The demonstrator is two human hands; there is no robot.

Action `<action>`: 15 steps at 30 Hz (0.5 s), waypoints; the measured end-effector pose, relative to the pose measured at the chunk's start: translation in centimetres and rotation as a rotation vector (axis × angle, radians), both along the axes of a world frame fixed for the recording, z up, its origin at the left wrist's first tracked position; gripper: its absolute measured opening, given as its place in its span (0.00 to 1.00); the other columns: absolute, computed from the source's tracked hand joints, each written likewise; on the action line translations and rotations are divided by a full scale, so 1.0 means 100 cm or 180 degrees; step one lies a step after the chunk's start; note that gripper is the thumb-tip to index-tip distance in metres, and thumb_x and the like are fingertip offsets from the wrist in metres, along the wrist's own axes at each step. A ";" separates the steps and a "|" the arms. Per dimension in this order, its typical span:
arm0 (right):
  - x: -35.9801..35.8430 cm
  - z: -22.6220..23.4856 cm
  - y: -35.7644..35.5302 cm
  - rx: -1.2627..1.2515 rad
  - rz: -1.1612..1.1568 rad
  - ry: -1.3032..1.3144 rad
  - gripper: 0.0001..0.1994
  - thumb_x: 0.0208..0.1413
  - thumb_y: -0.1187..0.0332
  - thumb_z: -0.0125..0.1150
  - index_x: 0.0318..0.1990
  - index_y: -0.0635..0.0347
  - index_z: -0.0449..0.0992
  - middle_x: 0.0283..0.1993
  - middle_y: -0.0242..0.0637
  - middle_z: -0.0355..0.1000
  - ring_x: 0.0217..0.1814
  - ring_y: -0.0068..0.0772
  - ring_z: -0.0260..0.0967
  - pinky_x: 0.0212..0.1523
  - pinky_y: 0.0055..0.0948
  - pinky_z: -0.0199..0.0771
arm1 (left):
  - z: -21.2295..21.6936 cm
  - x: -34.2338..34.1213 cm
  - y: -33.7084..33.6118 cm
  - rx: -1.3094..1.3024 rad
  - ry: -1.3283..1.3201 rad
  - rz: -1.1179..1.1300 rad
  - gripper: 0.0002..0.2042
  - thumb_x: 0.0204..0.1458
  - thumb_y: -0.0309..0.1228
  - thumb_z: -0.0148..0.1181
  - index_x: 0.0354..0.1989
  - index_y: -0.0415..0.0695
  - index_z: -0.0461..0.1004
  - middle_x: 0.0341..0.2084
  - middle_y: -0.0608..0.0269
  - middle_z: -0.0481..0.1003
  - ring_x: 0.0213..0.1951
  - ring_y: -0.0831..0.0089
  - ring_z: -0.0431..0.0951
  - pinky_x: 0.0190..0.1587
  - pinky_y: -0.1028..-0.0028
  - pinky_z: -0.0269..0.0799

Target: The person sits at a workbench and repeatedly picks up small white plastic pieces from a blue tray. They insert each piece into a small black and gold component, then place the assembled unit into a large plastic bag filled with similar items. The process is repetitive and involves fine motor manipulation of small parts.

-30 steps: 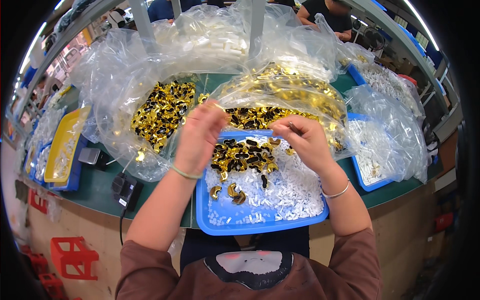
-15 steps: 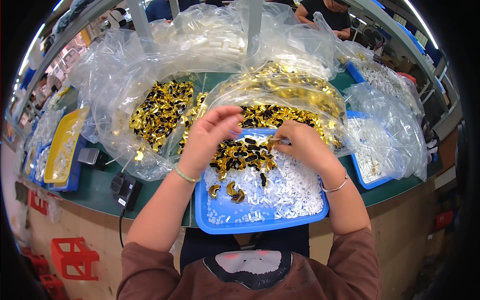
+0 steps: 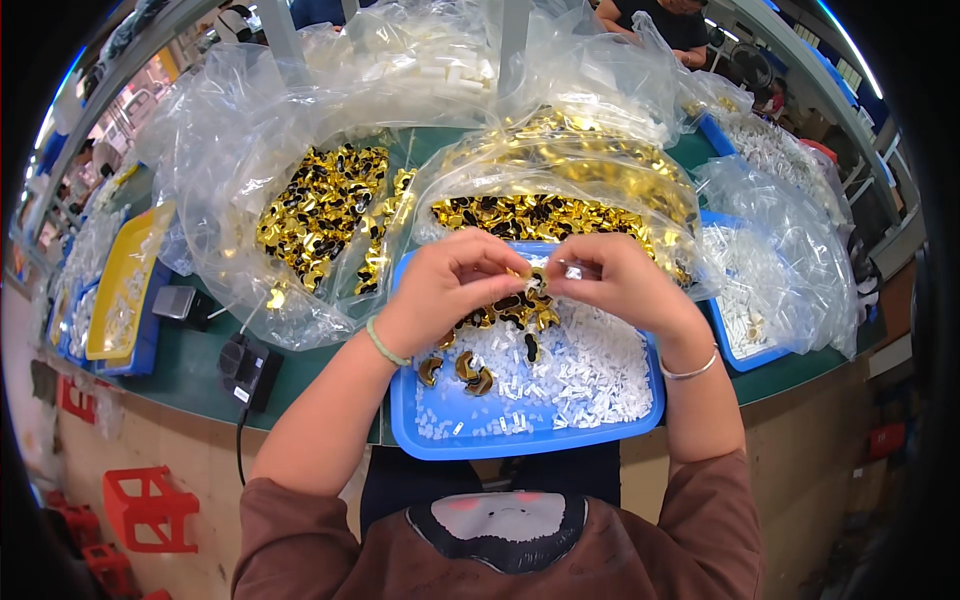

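My left hand and my right hand meet over the far part of a blue tray. Thumb and fingers of my left hand pinch a small gold curved piece. The fingers of my right hand are closed beside it, with something small, pale and shiny between them that I cannot make out. Below lie gold pieces with black faces, partly hidden by the hands. Small white plastic pieces cover much of the tray, and a few gold pieces lie apart at its left.
Clear plastic bags hold many gold pieces beyond the tray. A blue tray of white pieces stands at the right, a yellow tray at the left. A black device with a cable sits on the green table. Another person is farther back.
My left hand, formerly raised with fingers apart, has come down and right to meet my right hand, and now pinches a gold piece. My right hand has shifted slightly to the right.
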State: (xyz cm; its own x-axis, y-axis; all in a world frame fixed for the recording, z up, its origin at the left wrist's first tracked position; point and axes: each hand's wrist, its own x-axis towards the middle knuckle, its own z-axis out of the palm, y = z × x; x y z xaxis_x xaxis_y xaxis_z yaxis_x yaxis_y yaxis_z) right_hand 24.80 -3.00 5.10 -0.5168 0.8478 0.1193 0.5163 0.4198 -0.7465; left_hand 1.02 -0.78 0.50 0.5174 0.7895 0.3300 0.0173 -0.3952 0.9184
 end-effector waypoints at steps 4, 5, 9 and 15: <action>0.011 -0.001 -0.003 -0.0029 0.0477 -0.1032 0.07 0.43 0.72 0.68 0.32 0.62 0.81 0.30 0.39 0.77 0.32 0.35 0.76 0.34 0.31 0.72 | 0.007 -0.001 0.002 -0.0792 -0.0351 0.0179 0.08 0.52 0.22 0.64 0.41 0.39 0.77 0.39 0.65 0.77 0.39 0.81 0.77 0.44 0.80 0.73; 0.009 -0.002 -0.005 -0.0189 0.0528 -0.1293 0.08 0.43 0.71 0.69 0.33 0.62 0.81 0.30 0.39 0.77 0.32 0.35 0.75 0.34 0.31 0.72 | 0.005 -0.001 0.003 -0.0852 -0.0436 0.0168 0.09 0.52 0.22 0.64 0.42 0.40 0.77 0.39 0.65 0.78 0.39 0.80 0.77 0.45 0.80 0.73; -0.001 -0.012 -0.011 0.0127 0.0470 -0.1448 0.09 0.42 0.69 0.70 0.33 0.60 0.81 0.30 0.39 0.76 0.32 0.38 0.75 0.35 0.34 0.72 | -0.001 0.001 0.006 -0.0736 -0.0655 0.0069 0.10 0.53 0.22 0.63 0.44 0.38 0.76 0.40 0.63 0.78 0.42 0.78 0.78 0.48 0.79 0.74; -0.001 -0.017 -0.009 0.0809 0.0626 -0.1262 0.07 0.43 0.70 0.68 0.32 0.59 0.80 0.29 0.38 0.74 0.33 0.41 0.74 0.35 0.36 0.72 | 0.001 0.000 0.005 -0.0945 -0.0584 0.0115 0.12 0.54 0.23 0.62 0.48 0.37 0.75 0.42 0.61 0.79 0.44 0.78 0.79 0.48 0.79 0.74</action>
